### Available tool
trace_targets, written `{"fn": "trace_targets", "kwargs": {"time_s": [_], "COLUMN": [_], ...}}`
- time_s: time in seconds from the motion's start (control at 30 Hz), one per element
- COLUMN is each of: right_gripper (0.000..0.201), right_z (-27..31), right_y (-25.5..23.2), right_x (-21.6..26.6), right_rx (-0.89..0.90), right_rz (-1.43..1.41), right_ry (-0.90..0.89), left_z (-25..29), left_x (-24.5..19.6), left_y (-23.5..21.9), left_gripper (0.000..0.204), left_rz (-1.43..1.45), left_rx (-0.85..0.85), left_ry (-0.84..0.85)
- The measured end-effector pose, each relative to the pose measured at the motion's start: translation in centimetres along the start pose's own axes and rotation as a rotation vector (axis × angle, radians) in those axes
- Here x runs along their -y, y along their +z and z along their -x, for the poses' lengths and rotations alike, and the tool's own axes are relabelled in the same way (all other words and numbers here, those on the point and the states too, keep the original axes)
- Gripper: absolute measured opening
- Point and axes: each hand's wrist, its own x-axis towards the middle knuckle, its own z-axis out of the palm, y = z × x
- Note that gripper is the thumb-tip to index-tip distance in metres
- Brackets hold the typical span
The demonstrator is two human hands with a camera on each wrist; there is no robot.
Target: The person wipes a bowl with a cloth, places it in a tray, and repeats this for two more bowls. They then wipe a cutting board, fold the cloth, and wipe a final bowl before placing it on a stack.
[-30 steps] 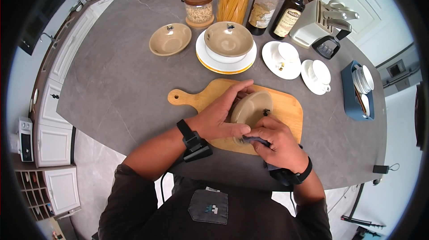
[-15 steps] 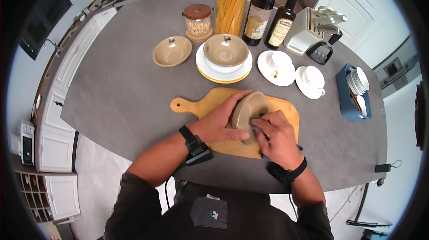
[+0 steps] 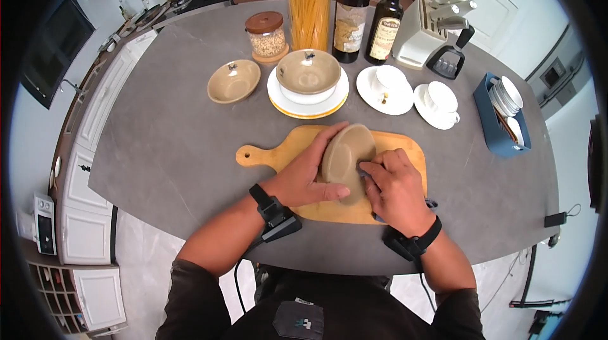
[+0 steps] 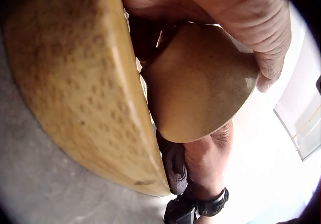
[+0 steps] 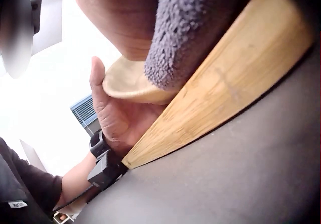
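Note:
A tan bowl (image 3: 342, 153) is tipped on its side over a wooden cutting board (image 3: 345, 213), its hollow facing the right hand. My left hand (image 3: 309, 178) grips it from the left, thumb over the near rim and fingers behind the outer wall. Inside the bowl, my right hand (image 3: 400, 191) presses a bunched grey-purple towel (image 5: 173, 38) with curled fingers. Most of that towel is hidden under the palm in the head view; its fuzzy end shows close over the board in the right wrist view. The bowl's smooth outer side (image 4: 198, 88) faces the left wrist camera.
Beyond the board are a second tan bowl (image 3: 234, 83) and another tan bowl (image 3: 308, 74) stacked on white plates (image 3: 307, 109). White cups on saucers (image 3: 384, 104) stand right of them. Behind are a pasta jar (image 3: 308, 13), bottles (image 3: 384, 26) and a knife block (image 3: 419, 36). A blue bin (image 3: 496, 128) holds dishes.
My right hand has moved the towel from the bowl's near rim up into its hollow. The left hand keeps its grip on the bowl. The head view has tilted up slightly.

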Motion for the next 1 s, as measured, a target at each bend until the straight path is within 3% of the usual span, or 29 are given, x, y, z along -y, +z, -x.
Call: {"fn": "trace_targets", "kwargs": {"time_s": [0.1,0.17,0.2,0.27,0.37,0.5,0.57,0.6,0.67,0.77,0.93,1.0], "right_gripper": [0.029,0.027,0.027,0.027,0.027,0.028,0.028,0.028,0.027,0.026,0.027,0.028], "right_z": [0.25,0.29,0.31,0.34,0.33,0.34,0.42,0.36,0.27,0.34,0.26,0.30], "right_y": [-0.16,-0.43,-0.38,-0.16,-0.02,-0.14,-0.36,-0.31,-0.11,-0.08,-0.34,-0.05], "right_x": [0.25,0.07,0.10,0.21,0.16,0.62,0.44,0.49,0.64,0.11,0.32,0.25], "right_rx": [0.100,0.212,0.211,0.031,0.016,0.123,0.201,0.200,-0.030,0.044,0.177,0.018], "right_rz": [-0.034,-0.297,-0.296,-0.127,0.033,-0.073,-0.354,-0.354,-0.111,0.035,-0.259,-0.170], "right_ry": [-0.031,-0.080,-0.080,-0.039,0.041,-0.040,-0.072,-0.073,-0.007,0.034,-0.085,-0.053], "left_z": [-0.07,0.00,0.01,-0.01,-0.05,0.01,0.01,0.01,-0.01,-0.01,0.03,0.04], "left_x": [0.26,-0.06,-0.17,-0.15,0.07,-0.49,-0.61,-0.58,-0.28,0.10,-0.58,-0.60], "left_y": [0.20,0.17,0.18,0.14,0.23,0.32,0.26,0.26,0.11,0.26,0.26,0.39], "left_gripper": [0.123,0.122,0.122,0.123,0.123,0.121,0.120,0.119,0.118,0.115,0.114,0.118], "left_rz": [0.051,0.075,0.101,0.089,0.086,0.123,0.133,0.148,0.110,0.082,0.093,0.095], "left_rx": [-0.019,-0.022,-0.023,-0.013,-0.006,-0.011,-0.013,-0.014,-0.007,-0.001,-0.010,-0.012], "left_ry": [0.020,0.009,-0.003,-0.014,-0.018,-0.036,-0.037,-0.040,-0.027,0.010,0.011,-0.019]}}
